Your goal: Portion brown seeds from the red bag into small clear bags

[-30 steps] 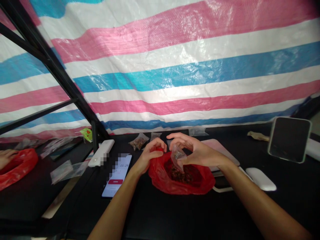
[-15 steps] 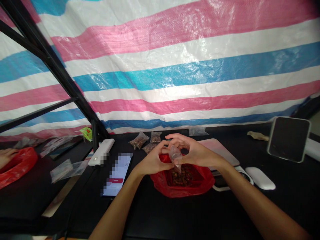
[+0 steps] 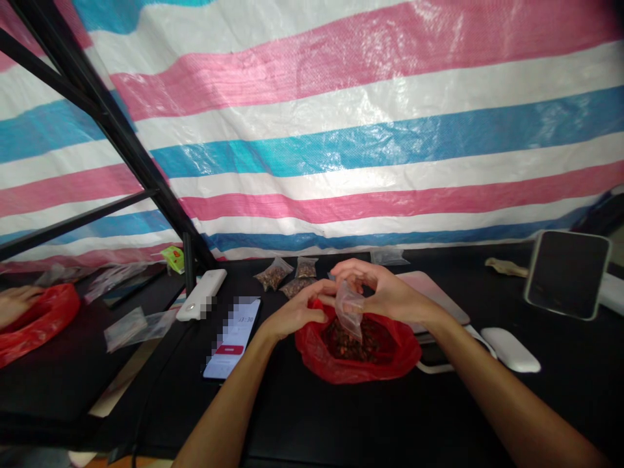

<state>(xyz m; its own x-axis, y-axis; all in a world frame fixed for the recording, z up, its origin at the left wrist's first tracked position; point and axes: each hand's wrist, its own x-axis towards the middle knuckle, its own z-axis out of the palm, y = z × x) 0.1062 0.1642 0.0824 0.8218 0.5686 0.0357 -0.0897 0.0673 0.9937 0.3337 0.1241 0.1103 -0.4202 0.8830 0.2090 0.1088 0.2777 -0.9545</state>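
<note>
A small clear plastic bag hangs from my right hand, pinched between its thumb and fingers. Its lower end reaches over the mouth of a red plastic bag, which holds many small brown dried pieces. Just left of the clear bag is my left hand, its thumb and fingers apart over the red bag's rim. Its fingertips come close to the clear bag; whether they touch it I cannot tell. Behind my hands lie several filled clear packets with brown contents.
Left of me are a lit phone and a white power bank. To the right lie a white case and a dark-screened tablet. At far left another person's hand is at a second red bag. Empty packets lie nearby.
My left thumb has come away from the clear bag and my left hand has opened. The clear bag now hangs lower and straighter from my right hand. The view has shifted slightly.
</note>
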